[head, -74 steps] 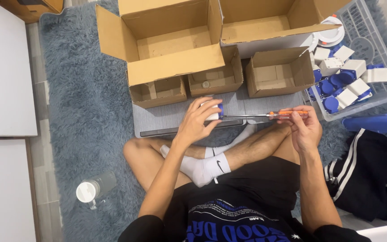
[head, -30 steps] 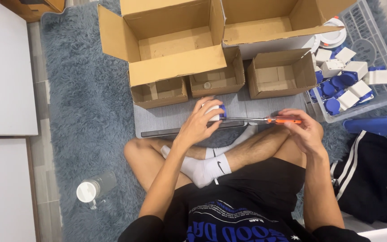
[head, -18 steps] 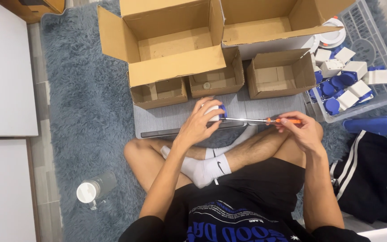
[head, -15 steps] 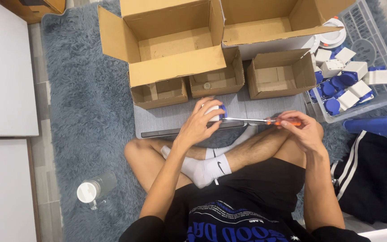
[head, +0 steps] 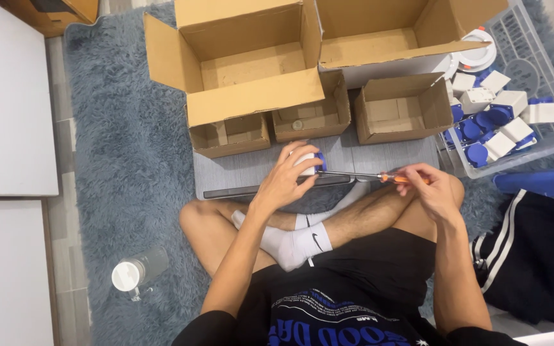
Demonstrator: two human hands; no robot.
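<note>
- Grey board lies on the rug, before the crossed legs.
- Left hand — fingers wrapped around a white-and-blue socket above the board.
- Right hand — fingers pinching an orange-handled screwdriver, tip at the socket.

My left hand closes on a smooth white-and-blue plastic socket. My right hand pinches a screwdriver with a glossy orange plastic handle and a thin shiny metal shaft. Under them lies a matt grey ribbed board on a shaggy grey-blue rug. The cartons are matt brown cardboard; the crate is clear plastic.
</note>
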